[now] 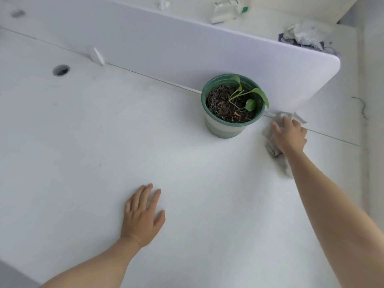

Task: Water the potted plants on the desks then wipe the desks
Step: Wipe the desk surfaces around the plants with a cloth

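A: What is the right hand (291,135) doing?

B: It lies flat on a gray cloth (276,146), palm down. The fingers (287,121) are spread out and press the cloth onto the white desk (104,142). They are not curled around it, so it is more of a push than a grab.

A: Where is the cloth?

B: It is bunched up under the hand. Some of it sticks out past the fingertips, and some trails back beside the wrist. It sits near the far edge of the desk, right at the end of the white divider wall (207,50).

A: And the left hand (142,215)?

B: It is open and has nothing in it. It rests flat on the desk, fingers a little apart, close to the person and well apart from the cloth.

A: Where is the plant?

B: The potted plant (232,104) stands upright on the desk, just to the left of the right hand. The pot is green and white. It has dark soil and a few green leaves. Its back is just beside the divider wall. I cannot tell if the soil is wet.

A: What else is there?

B: A round hole (60,70) in the desk, far to the left. Behind the wall, on the other desk, I see a crumpled bag (305,35) and a white box with some green on it (226,9).
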A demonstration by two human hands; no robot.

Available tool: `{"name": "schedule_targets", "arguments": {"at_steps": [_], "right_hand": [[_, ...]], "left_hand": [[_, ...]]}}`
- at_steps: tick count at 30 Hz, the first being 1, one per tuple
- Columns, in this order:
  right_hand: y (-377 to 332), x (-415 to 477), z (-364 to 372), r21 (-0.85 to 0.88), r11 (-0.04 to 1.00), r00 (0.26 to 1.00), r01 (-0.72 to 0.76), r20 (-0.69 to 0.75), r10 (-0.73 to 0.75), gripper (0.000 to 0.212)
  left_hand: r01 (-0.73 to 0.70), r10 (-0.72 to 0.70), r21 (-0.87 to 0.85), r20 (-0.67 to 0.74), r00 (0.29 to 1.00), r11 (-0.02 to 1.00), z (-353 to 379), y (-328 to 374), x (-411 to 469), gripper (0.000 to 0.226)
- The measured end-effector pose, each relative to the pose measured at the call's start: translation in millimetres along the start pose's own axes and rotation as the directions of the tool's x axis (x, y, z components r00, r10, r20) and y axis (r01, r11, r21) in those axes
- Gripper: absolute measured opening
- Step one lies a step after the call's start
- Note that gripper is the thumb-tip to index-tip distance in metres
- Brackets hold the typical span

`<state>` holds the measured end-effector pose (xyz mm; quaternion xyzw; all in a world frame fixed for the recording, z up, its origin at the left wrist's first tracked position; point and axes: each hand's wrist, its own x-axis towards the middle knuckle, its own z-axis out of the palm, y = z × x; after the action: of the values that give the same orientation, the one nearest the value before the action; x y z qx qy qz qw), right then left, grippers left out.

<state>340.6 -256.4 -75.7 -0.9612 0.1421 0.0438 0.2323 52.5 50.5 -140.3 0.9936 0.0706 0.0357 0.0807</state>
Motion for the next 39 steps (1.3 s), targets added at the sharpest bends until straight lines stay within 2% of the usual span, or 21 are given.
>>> {"name": "schedule_targets", "arguments": {"at_steps": [5,10,13,15,19,20,21,23,26,27,29,31,34,36,39], "right_hand": [[-0.9,-23.2,43.5,-0.217,0.962,0.985,0.167,0.083,-0.152,0.060],[-4.5,-68.4,47.3,-0.200,0.907,0.921,0.372,0.201,-0.333,0.053],[-3.3,-118.2,62.9,-0.173,0.863,0.878,0.475,0.155,-0.452,0.050],[-10.5,-153.5,77.7,-0.161,0.782,0.798,0.602,0.149,-0.584,0.050],[-43.2,-188.3,106.2,-0.121,0.480,0.492,0.869,0.312,-0.813,0.049],[-53.5,-183.8,112.7,-0.117,0.442,0.455,0.890,0.321,-0.831,0.048],[-65.9,-173.5,119.6,-0.123,0.458,0.471,0.881,0.330,-0.818,0.049],[-95.6,-148.3,127.5,-0.163,0.599,0.619,0.784,0.282,-0.733,0.056],[-139.9,-116.1,131.1,-0.174,0.814,0.830,0.554,0.183,-0.527,0.059],[-153.0,-108.2,135.2,-0.147,0.872,0.878,0.468,0.189,-0.439,0.061],[-177.8,-97.2,145.3,-0.124,0.920,0.917,0.371,0.207,-0.342,0.065],[-200.0,-92.1,155.4,-0.094,0.909,0.897,0.405,0.231,-0.376,0.069],[-218.2,-95.6,161.6,-0.044,0.843,0.810,0.536,0.309,-0.499,0.068],[-214.7,-104.9,163.4,-0.036,0.755,0.717,0.655,0.343,-0.607,0.063],[-185.5,-132.2,161.6,0.079,0.584,0.534,0.808,0.319,-0.783,0.053]], "left_hand": [[0.003,-0.003,0.014,-0.004,1.000,1.000,0.9,0.6,0.1,0.052],[0.000,0.000,0.007,0.012,1.000,1.000,-1.2,0.1,0.8,0.051],[0.008,-0.008,0.001,0.026,1.000,1.000,-3.5,1.0,1.2,0.051],[0.014,-0.014,-0.003,0.037,0.999,1.000,-5.1,1.8,1.9,0.051],[0.015,-0.014,-0.016,0.052,0.999,1.000,-7.0,2.0,2.5,0.052],[0.017,-0.016,-0.017,0.055,0.998,1.000,-7.3,2.3,2.5,0.052],[0.019,-0.018,-0.020,0.056,0.998,1.000,-7.6,2.5,2.6,0.052],[0.016,-0.014,-0.027,0.053,0.998,1.000,-6.9,1.8,2.7,0.052],[-0.011,0.012,-0.032,0.034,0.999,0.999,-2.9,-0.7,1.5,0.053],[-0.020,0.020,-0.034,0.022,1.000,0.999,-1.6,-1.2,1.1,0.053],[-0.028,0.028,-0.037,0.005,1.000,0.999,0.3,-1.4,0.3,0.053],[-0.030,0.030,-0.034,0.001,1.000,0.999,0.7,-1.4,0.9,0.053],[-0.032,0.032,-0.021,0.001,0.999,0.999,1.6,-1.3,1.8,0.053],[-0.028,0.028,-0.020,0.003,1.000,0.999,1.4,-1.1,1.3,0.053],[-0.027,0.026,-0.007,-0.010,1.000,1.000,1.1,-0.6,1.4,0.053]]}}
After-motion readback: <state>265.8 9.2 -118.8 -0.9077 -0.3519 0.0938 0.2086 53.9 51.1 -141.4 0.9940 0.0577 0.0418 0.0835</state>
